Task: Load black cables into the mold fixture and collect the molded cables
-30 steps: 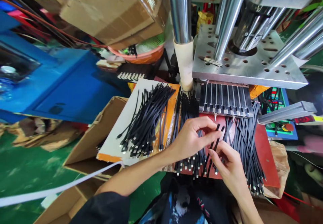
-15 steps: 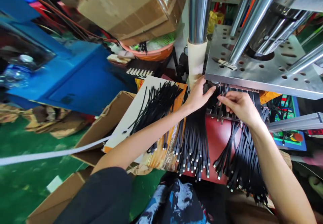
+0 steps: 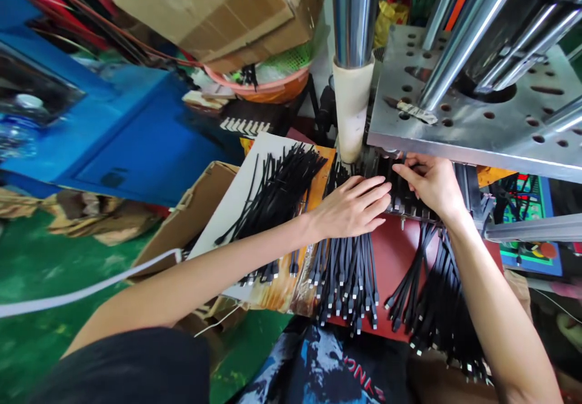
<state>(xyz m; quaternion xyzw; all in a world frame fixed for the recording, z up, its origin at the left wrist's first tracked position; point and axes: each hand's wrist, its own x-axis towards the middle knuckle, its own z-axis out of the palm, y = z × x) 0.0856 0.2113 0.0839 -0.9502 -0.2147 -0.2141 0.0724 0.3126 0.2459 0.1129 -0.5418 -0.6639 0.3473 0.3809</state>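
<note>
My left hand (image 3: 352,207) lies flat with fingers stretched out over a middle bundle of black cables (image 3: 348,276) on the red work surface (image 3: 395,252). My right hand (image 3: 431,182) reaches under the perforated steel press plate (image 3: 464,119) to the slotted black mould (image 3: 409,201), its fingers curled at the slots; whether it grips a cable is hidden. A second pile of black cables (image 3: 277,195) rests on a white and orange board (image 3: 236,201) to the left. A third bundle (image 3: 431,307) hangs to the right beneath my right forearm.
Chrome press columns (image 3: 354,16) rise above, one with a cream sleeve (image 3: 352,113). A blue machine (image 3: 113,137) stands left, cardboard boxes (image 3: 213,3) behind it, an orange basket (image 3: 268,85) beyond. An open carton (image 3: 182,222) and green floor (image 3: 31,270) lie lower left. A control panel (image 3: 527,234) sits right.
My left hand has drawn back from the mould and flattened on the middle cable bundle. My right hand has stayed at the mould slots, shifting slightly. The view has tilted a little.
</note>
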